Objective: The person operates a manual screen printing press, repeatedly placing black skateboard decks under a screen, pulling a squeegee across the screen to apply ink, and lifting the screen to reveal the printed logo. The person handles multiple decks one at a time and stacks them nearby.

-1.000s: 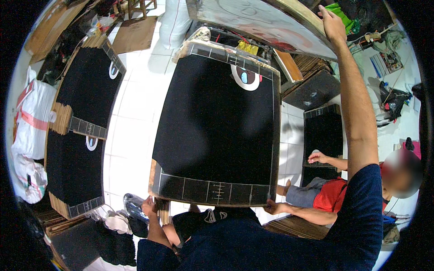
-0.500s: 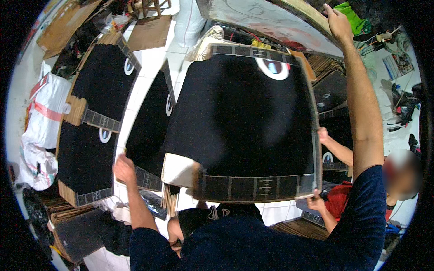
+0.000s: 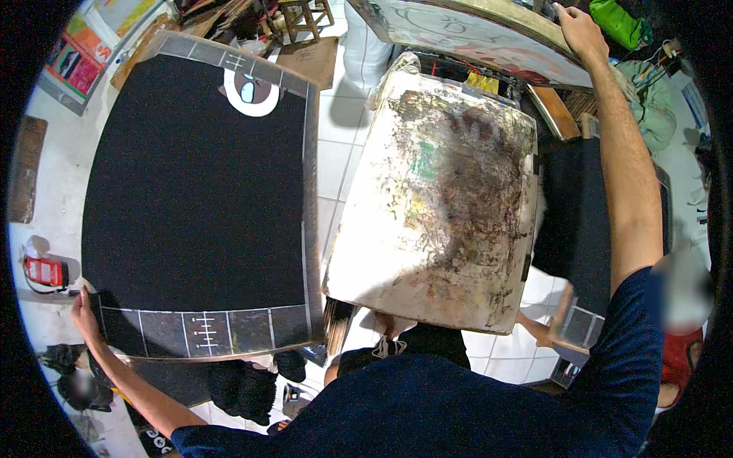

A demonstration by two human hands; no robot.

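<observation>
On the left, a large black board (image 3: 198, 191) is raised, with a gridded strip along its near edge and a white oval print near its far edge. My left hand (image 3: 85, 317) grips its near left corner. My right hand (image 3: 584, 37) is closed over the top edge of a tilted wood-edged frame (image 3: 527, 38) at the far side. Between them, the paint-stained top of a work table (image 3: 435, 206) lies exposed. At the right, a co-worker's hand (image 3: 540, 332) holds another black board (image 3: 573, 214), partly hidden behind my right arm.
A wooden stool (image 3: 304, 19) and a cardboard sheet (image 3: 309, 61) are on the tiled floor at the back. A white sack (image 3: 365, 53) stands by the table's far left corner. A red object (image 3: 46, 271) is at the left, and the co-worker's red sleeve (image 3: 679, 355) at the lower right.
The black board on the table has moved off to the right with the co-worker. My left hand has moved left, lifting the board there. My right hand stays on the frame.
</observation>
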